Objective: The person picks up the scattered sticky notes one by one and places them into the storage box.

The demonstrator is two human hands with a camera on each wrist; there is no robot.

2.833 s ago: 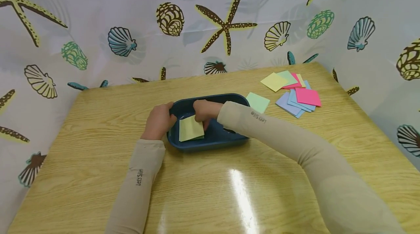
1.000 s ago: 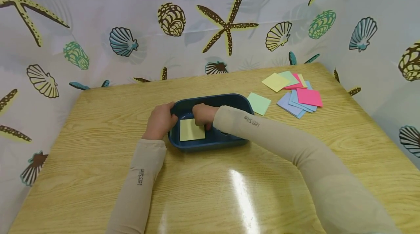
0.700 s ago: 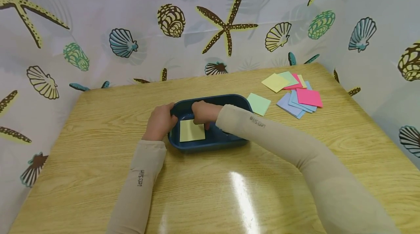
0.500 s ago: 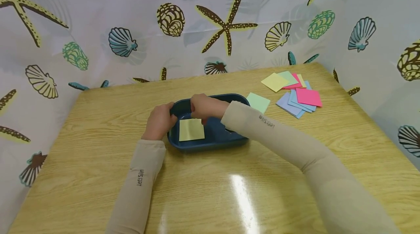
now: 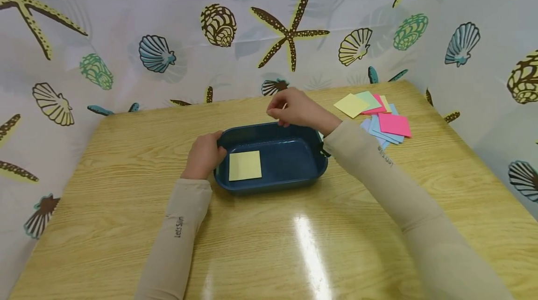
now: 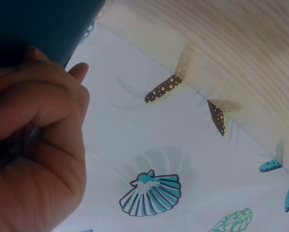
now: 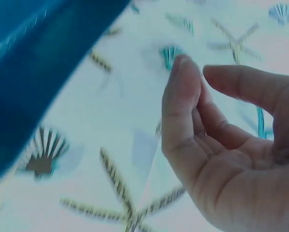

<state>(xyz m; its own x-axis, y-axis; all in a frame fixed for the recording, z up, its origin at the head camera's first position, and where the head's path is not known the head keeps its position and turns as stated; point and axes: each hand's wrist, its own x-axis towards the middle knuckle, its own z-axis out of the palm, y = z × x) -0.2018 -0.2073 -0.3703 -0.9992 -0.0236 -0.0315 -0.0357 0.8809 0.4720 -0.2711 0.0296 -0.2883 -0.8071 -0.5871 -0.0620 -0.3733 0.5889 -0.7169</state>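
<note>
A dark blue plastic tray (image 5: 290,183) sits mid-table. My left hand (image 5: 203,156) grips its left rim, thumb inside; in the left wrist view the same hand (image 6: 43,130) has curled fingers against the blue wall (image 6: 43,24). Yellow sticky notes (image 5: 245,166) lie squared in the tray's left part. Over the tray's back rim hovers my right hand (image 5: 300,109), fingers loosely bent and holding nothing. The right wrist view shows a gap between its thumb and fingertips (image 7: 185,79), beside the tray wall (image 7: 43,82).
At the back right lie loose sticky notes: yellow (image 5: 350,104), green (image 5: 369,99), pink (image 5: 394,124), and blue and lilac ones partly under them. My right wrist hides most of a green pad right of the tray. A shell-patterned curtain (image 5: 180,5) borders the wooden table (image 5: 252,244).
My right hand has let go of the yellow notes and risen out of the tray, to the back and right. The notes now lie squared. My left hand stays on the rim.
</note>
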